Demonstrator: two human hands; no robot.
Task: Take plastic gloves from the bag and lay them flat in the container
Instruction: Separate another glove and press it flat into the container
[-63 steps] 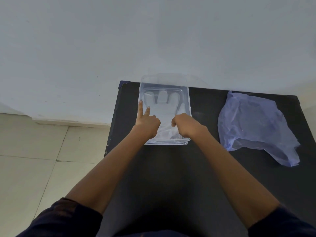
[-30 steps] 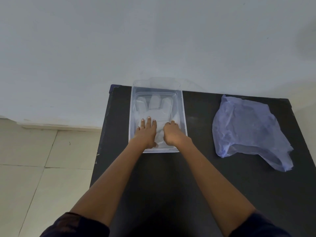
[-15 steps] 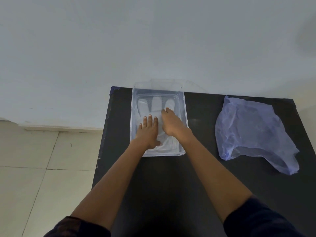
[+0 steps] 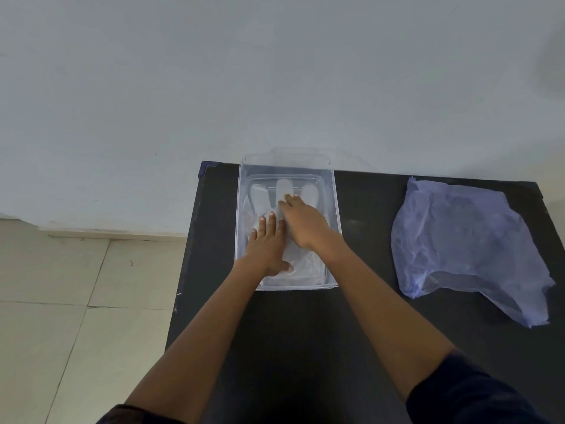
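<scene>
A clear plastic container (image 4: 335, 209) sits at the far left of the black table. Inside it lies a translucent plastic glove (image 4: 284, 188), spread out with its fingers pointing away from me. My left hand (image 4: 267, 243) rests flat on the glove's palm area, fingers apart. My right hand (image 4: 304, 221) lies flat on the glove further in, fingertips at the base of the glove's fingers. Neither hand grips anything. A crumpled bluish plastic bag (image 4: 464, 240) lies to the right, apart from both hands.
The black table (image 4: 367, 316) has its left edge just beside the container, with tiled floor (image 4: 76, 301) below. A white wall stands directly behind the table. A clear lid (image 4: 305, 153) leans behind the container.
My right hand has slid forward along the glove toward its fingers, flat on it. My left hand went from pointing to lying flat on the glove.
</scene>
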